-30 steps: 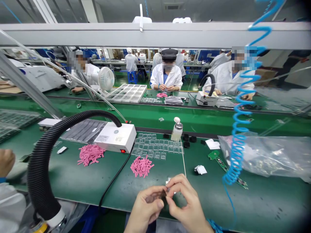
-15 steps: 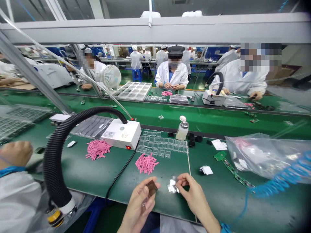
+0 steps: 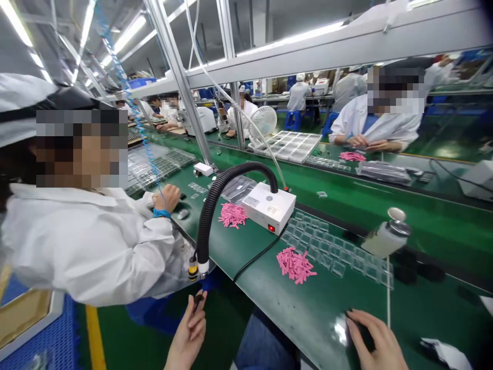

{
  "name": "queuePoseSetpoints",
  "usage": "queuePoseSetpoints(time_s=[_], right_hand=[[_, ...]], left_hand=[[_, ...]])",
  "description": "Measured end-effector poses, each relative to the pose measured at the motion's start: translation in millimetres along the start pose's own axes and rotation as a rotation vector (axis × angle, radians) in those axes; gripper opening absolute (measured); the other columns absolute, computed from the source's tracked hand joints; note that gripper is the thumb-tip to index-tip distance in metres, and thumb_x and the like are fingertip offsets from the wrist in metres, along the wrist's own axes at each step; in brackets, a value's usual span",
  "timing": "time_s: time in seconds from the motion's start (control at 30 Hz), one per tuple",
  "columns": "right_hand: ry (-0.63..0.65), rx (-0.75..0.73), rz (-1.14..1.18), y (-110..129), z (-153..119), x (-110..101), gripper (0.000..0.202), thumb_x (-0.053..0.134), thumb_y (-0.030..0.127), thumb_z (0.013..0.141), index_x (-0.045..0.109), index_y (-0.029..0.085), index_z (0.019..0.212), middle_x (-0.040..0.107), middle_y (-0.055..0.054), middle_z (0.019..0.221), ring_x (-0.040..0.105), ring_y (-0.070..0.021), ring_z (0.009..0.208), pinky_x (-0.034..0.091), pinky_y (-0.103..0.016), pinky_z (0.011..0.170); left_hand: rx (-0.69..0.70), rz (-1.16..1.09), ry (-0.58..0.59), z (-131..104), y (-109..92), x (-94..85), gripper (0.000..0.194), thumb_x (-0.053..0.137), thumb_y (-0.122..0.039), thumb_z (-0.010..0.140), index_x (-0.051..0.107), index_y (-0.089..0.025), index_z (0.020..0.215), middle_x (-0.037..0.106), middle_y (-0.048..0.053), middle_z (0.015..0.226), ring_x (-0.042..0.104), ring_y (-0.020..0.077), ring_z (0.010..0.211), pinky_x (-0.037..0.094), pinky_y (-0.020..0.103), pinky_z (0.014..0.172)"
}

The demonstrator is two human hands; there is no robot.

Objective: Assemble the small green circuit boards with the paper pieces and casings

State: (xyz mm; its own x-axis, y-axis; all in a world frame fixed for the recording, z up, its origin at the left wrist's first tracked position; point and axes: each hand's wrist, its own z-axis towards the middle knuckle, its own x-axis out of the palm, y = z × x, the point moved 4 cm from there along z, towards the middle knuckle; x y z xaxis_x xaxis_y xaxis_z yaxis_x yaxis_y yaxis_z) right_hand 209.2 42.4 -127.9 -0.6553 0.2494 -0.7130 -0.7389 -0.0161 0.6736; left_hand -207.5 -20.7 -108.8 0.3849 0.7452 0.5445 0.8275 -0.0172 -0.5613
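Off the near edge of the table, my left hand is closed in a pinch on a small dark flat piece. My right hand is low over the table, thumb and forefinger together at a shiny silvery piece with a dark edge. Glare hides the details of that piece. Beyond my hands lies a pile of pink strips, with rows of clear plastic pieces behind it. A black and white piece sits to the right of my right hand.
A white box with a black corrugated hose stands on the green table; the hose bends over the near edge. Another pink pile is beside it. A white bottle stands at right. At left sits a co-worker in white.
The view has swung left, bringing the co-worker into fuller view. My hands are farther apart; the left has moved off the table edge with its dark piece. My right hand stays near the silvery piece.
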Motion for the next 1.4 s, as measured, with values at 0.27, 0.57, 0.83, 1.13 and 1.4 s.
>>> queuePoseSetpoints(time_s=[0.27,0.57,0.83,1.13,1.4], right_hand=[[0.044,0.038,-0.006,8.6,-4.8,-6.6,0.053,0.038,0.070,0.080,0.067,0.025,0.083,0.067,-0.008,0.100,0.064,-0.0292,0.090,0.051,-0.036,0.065],[0.014,-0.015,-0.010,14.4,-2.9,-8.2,0.053,0.039,0.069,0.082,0.067,0.024,0.081,0.069,-0.008,0.093,0.065,-0.0279,0.085,0.050,-0.036,0.067],[-0.013,-0.039,0.000,18.5,-3.5,-9.7,0.050,0.040,0.065,0.085,0.066,0.023,0.083,0.068,-0.009,0.095,0.063,-0.0284,0.088,0.048,-0.037,0.071],[-0.018,-0.027,0.051,25.0,-2.1,-11.8,0.044,0.042,0.060,0.087,0.065,0.023,0.084,0.068,-0.009,0.096,0.062,-0.0275,0.089,0.048,-0.037,0.073],[-0.032,-0.030,0.051,26.4,-2.0,-12.0,0.044,0.041,0.060,0.088,0.065,0.023,0.085,0.068,-0.008,0.095,0.063,-0.0265,0.091,0.048,-0.037,0.076]], left_hand=[[0.082,0.345,0.005,17.2,3.3,12.9,0.034,0.032,-0.022,0.096,0.063,-0.012,0.086,0.067,0.010,0.094,0.024,-0.0032,0.035,0.020,0.011,0.029],[0.365,1.151,-0.099,12.7,-47.9,30.1,0.029,0.079,-0.030,0.054,0.071,-0.017,0.079,0.067,0.001,0.062,0.043,0.0119,0.035,0.030,0.027,0.041],[0.492,1.259,-0.179,8.5,-57.9,43.8,0.019,0.082,-0.024,0.051,0.068,-0.023,0.063,0.055,-0.002,0.041,0.054,0.0198,0.043,0.031,0.024,0.043],[0.372,0.687,-0.205,29.2,-24.4,33.0,0.005,0.058,-0.009,0.081,0.060,-0.013,0.084,0.071,0.007,0.068,0.068,0.0168,0.057,0.051,0.022,0.047],[0.256,0.354,-0.163,39.2,-14.8,41.9,0.014,0.050,-0.006,0.087,0.060,-0.012,0.080,0.070,0.003,0.069,0.059,0.0062,0.045,0.039,0.012,0.034]])
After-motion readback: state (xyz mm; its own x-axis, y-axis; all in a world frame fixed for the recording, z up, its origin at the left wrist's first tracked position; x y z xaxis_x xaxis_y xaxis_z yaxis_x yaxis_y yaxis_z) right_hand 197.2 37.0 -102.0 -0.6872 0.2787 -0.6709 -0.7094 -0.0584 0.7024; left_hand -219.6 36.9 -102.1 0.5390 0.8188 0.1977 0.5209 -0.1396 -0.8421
